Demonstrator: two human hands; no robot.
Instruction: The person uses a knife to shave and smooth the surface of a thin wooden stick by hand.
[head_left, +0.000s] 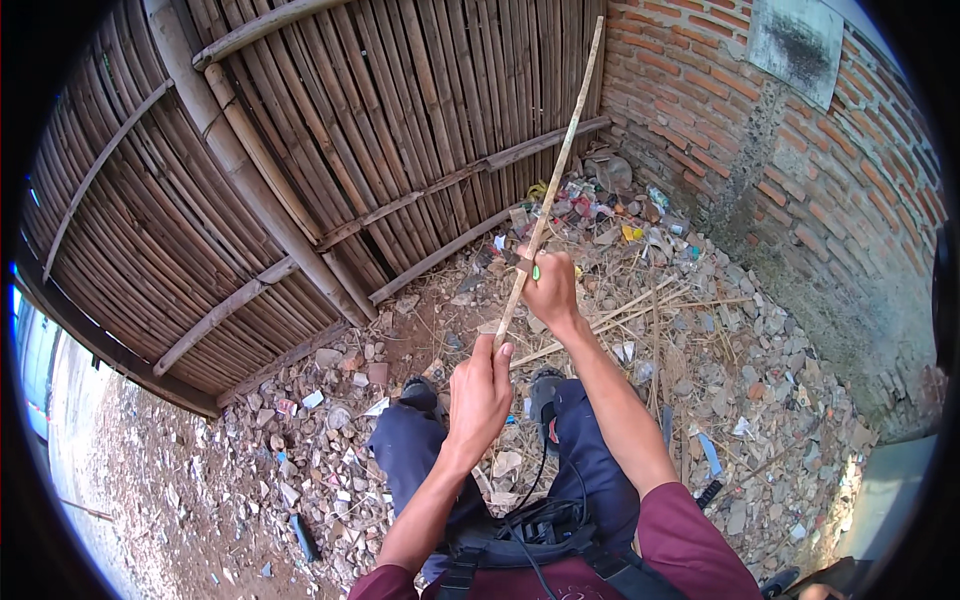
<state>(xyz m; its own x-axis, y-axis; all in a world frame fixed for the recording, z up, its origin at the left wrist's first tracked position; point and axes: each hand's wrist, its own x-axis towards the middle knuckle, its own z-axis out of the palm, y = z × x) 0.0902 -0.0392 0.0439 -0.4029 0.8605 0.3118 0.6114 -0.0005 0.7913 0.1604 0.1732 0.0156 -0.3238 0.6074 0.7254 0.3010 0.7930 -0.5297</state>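
Note:
A long, thin bamboo strip slants up and away in front of me, its far end in front of the bamboo wall. My left hand is closed around its near end, thumb lying along it. Farther up, my right hand is closed around a knife with a dark blade and a bit of bright green showing at the fist. The blade lies across the strip, touching it or very close. Most of the knife's handle is hidden in my fingers.
A bamboo-slat wall stands ahead and left, a brick wall on the right. Cut bamboo strips lie on the rubble-strewn ground beyond my feet. Litter is heaped in the far corner. Black cables hang at my waist.

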